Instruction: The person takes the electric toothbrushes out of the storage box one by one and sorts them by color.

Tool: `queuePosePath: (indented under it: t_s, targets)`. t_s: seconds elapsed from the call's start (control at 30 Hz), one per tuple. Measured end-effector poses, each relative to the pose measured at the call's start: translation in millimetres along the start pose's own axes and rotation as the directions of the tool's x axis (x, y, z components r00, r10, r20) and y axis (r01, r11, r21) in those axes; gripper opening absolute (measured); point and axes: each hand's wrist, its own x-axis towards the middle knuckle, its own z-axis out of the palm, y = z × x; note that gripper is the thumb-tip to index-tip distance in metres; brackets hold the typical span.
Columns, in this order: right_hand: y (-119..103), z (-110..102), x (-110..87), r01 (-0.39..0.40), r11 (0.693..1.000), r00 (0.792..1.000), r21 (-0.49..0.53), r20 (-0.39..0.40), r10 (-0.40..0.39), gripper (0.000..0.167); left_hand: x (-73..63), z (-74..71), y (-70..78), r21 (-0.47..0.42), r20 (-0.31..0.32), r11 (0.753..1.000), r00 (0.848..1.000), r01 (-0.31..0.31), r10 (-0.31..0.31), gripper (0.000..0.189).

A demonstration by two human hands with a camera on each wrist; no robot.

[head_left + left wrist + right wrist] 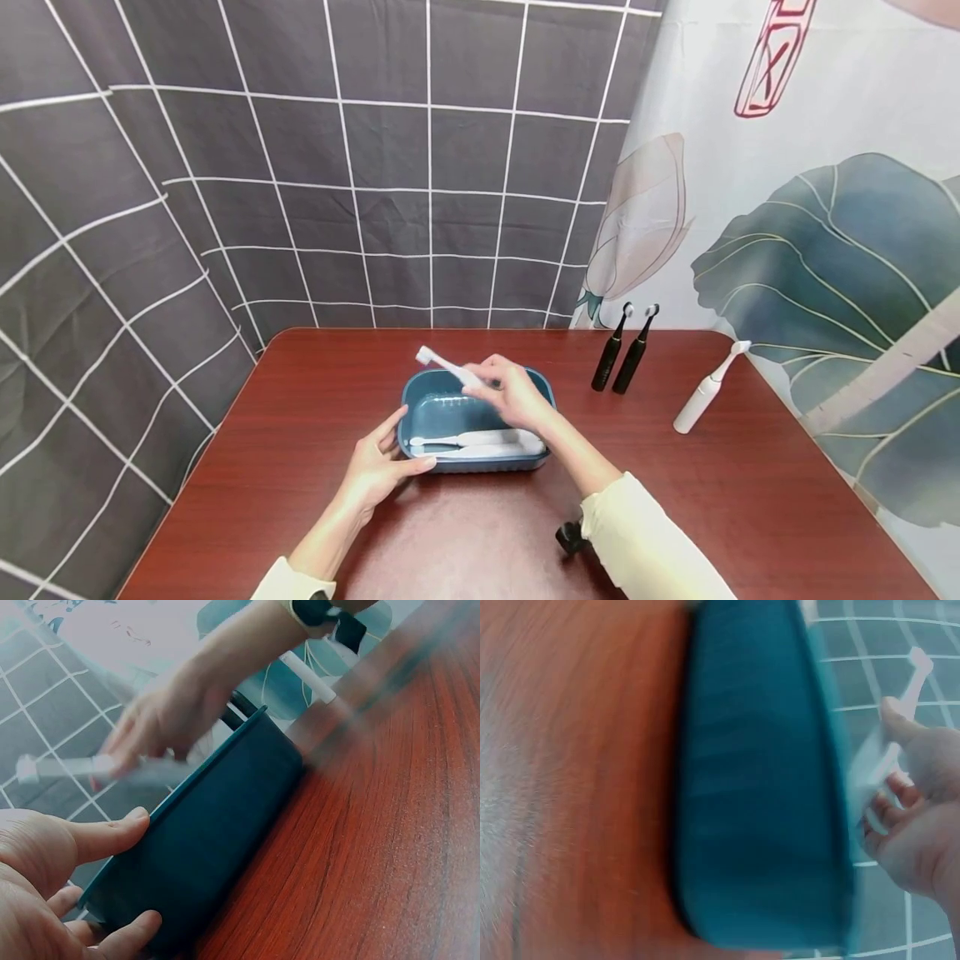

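A blue plastic bin (480, 467) stands on the table in the head view. At its left end my left hand (375, 467) grips it, thumb by the front rim and fingers along the outer wall. Above the bin, my right hand (517, 396) holds a white electric toothbrush (446, 364), its head pointing up and left. Motion blurs that brush (64, 768) in the left wrist view. Two more white electric toothbrushes (487, 452) lie side by side in the bin along its front wall, heads to the left.
Two black electric toothbrushes (608, 360) are at the back right of the reddish-brown table (315, 375). Farther right is another white electric toothbrush (701, 400). A dark gridded curtain (382, 208) hangs behind the table, with a leaf-patterned cloth (825, 250) at right.
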Motion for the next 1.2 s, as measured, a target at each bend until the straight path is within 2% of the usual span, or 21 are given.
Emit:
queuePosePath:
  t_s: [0.1, 0.23, 0.4, 0.6, 0.83, 1.0, 1.2]
  targets:
    - [-7, -18, -3.9, 0.027, 0.991, 0.993, 0.131, -0.116, -0.012, 0.033, 0.1, 0.2, -0.3, -0.005, -0.002, 1.0, 1.0, -0.007, 0.007, 0.095]
    - [-12, -44, -16.1, -0.011, 0.975, 0.974, 0.221, -0.22, 0.061, 0.034, 1.0, 0.2, 0.0, -0.006, 0.002, 1.0, 1.0, -0.01, 0.01, 0.095]
    - [-9, -77, -38.2, -0.067, 0.972, 0.933, 0.226, -0.331, 0.141, 0.035, 3.0, -0.2, 1.6, -0.007, 0.005, 1.0, 1.0, -0.014, 0.014, 0.096]
    - [-19, -106, -73.4, -0.108, 0.979, 0.872, 0.171, -0.456, 0.176, 0.034, 0.1, -0.3, 2.6, -0.004, 0.002, 1.0, 1.0, -0.002, 0.002, 0.095]
    - [5, -118, -102.0, -0.136, 0.96, 0.776, 0.245, -0.576, 0.257, 0.035, -0.8, -0.5, 0.3, -0.011, 0.0, 1.0, 1.0, 0.001, -0.001, 0.095]
    - [18, -121, -115.1, -0.152, 0.942, 0.727, 0.298, -0.612, 0.31, 0.038, -0.5, 0.2, -2.0, -0.039, 0.011, 0.999, 1.0, -0.012, 0.012, 0.095]
    - [42, -123, -126.5, -0.191, 0.949, 0.683, 0.252, -0.66, 0.313, 0.038, 0.4, 0.2, -3.4, -0.039, 0.007, 0.999, 1.0, -0.017, 0.018, 0.096]
